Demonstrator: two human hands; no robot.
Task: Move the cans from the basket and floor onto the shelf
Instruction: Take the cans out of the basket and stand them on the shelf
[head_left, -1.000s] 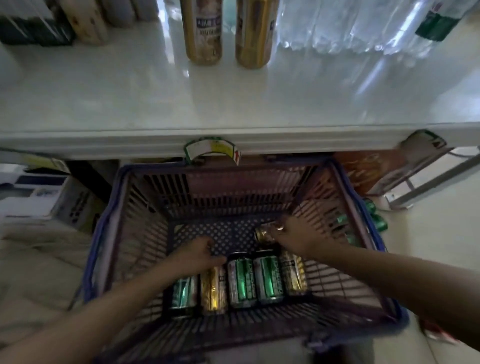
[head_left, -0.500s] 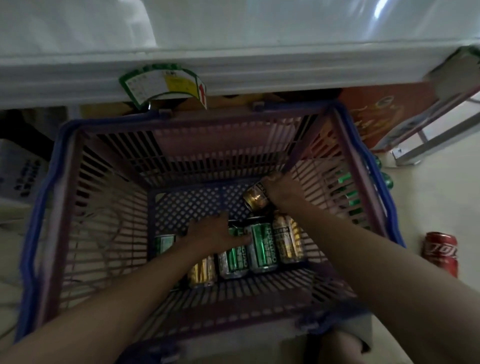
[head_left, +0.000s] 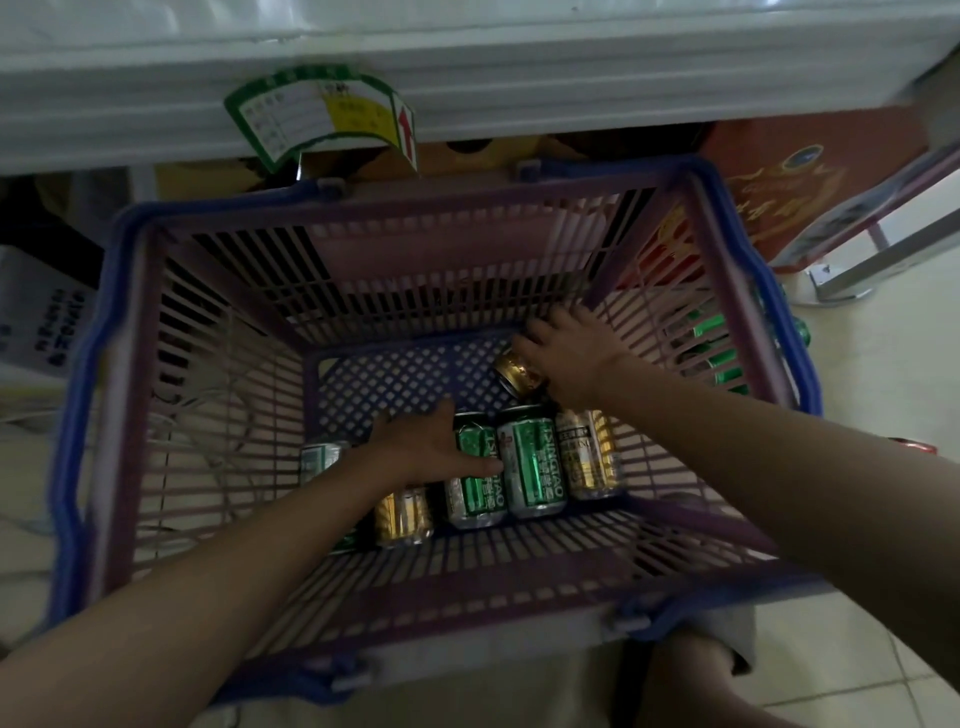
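Observation:
A purple basket (head_left: 467, 260) with blue handles stands on the floor below the white shelf edge (head_left: 519, 67). Several cans lie in a row on its bottom. My right hand (head_left: 571, 353) is closed around a gold can (head_left: 517, 371), tilted at the back right of the basket floor. My left hand (head_left: 431, 449) rests over a green can (head_left: 475, 483) and a gold can (head_left: 402, 514), fingers spread across them; whether it grips one is unclear. Another green can (head_left: 532, 462) and a pale gold can (head_left: 589, 454) lie beside them.
Green cans (head_left: 719, 358) lie on the floor outside the basket's right wall, and a red can (head_left: 914, 445) peeks out behind my right forearm. A red carton (head_left: 810, 176) and a metal frame (head_left: 883, 260) stand at the right. A price tag (head_left: 322, 114) hangs from the shelf edge.
The view has tipped down from the shelf top to the basket. My right hand keeps hold of the gold can at the back; my left hand has slid right across the row of cans.

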